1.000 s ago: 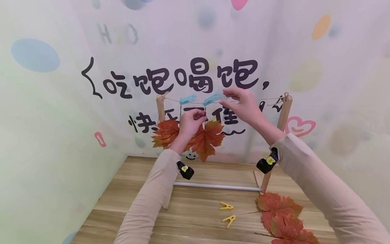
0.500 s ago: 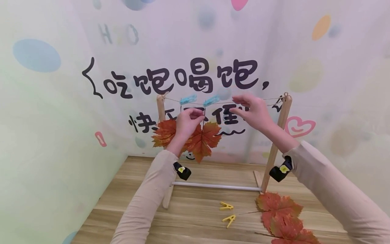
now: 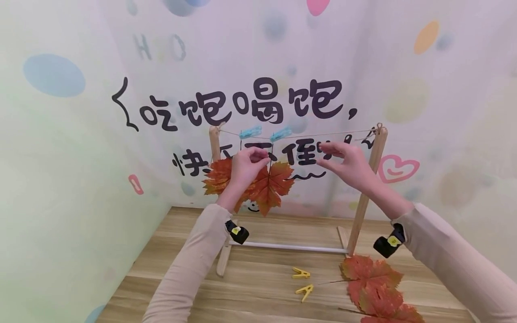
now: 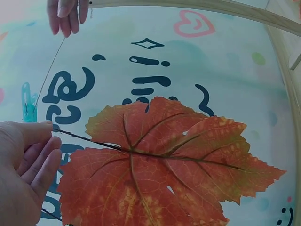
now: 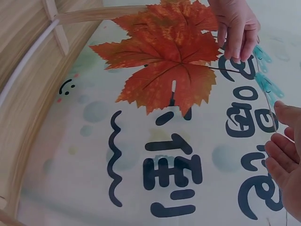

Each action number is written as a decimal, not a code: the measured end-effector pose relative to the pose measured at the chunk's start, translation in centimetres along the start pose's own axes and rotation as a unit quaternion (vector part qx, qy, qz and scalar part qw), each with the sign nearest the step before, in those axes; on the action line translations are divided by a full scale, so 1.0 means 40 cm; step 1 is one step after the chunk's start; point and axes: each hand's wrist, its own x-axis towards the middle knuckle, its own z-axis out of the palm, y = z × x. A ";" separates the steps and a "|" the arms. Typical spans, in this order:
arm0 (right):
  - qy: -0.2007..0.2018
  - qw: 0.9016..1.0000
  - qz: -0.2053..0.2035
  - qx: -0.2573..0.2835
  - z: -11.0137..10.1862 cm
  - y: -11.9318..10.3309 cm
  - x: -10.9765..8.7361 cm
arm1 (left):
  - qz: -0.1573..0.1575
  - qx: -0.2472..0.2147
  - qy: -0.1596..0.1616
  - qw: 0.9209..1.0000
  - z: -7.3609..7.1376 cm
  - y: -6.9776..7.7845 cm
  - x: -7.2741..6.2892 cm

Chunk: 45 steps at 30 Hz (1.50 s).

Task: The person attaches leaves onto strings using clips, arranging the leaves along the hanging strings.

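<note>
Two orange-red artificial maple leaves hang by dark stems from a thin string (image 3: 319, 135), under blue clothespins (image 3: 281, 133). My left hand (image 3: 247, 165) is beside the stem of the nearer-to-centre leaf (image 3: 276, 186), fingers loosely bent, a gap showing between thumb and fingers. In the left wrist view the thumb tip is right at the stem (image 4: 89, 138). The other leaf (image 3: 218, 172) is partly hidden behind that hand. My right hand (image 3: 350, 167) hovers right of the leaves, just below the string, its thumb and fingers apart with nothing between them.
The string runs between two wooden posts (image 3: 369, 179), joined low down by a white rod (image 3: 291, 246). Two yellow clothespins (image 3: 305, 292) lie on the wooden table (image 3: 258, 296). More maple leaves (image 3: 369, 273) lie at the front right. A printed cloth backdrop (image 3: 258, 54) stands behind.
My right hand has drawn away from the right blue clothespin, moving right and down. My left hand has loosened and shifted slightly left, and the leaf beside it has swung a little left.
</note>
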 end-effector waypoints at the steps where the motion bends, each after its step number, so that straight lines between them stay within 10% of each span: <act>1: -0.001 1.000 -0.001 0.000 0.000 0.004 -0.007 | 0.001 0.001 0.000 1.000 0.000 0.000 -0.003; 45: -0.042 0.995 0.088 -0.010 0.079 0.208 -0.397 | -0.004 -0.019 -0.144 0.989 0.215 -0.087 -0.219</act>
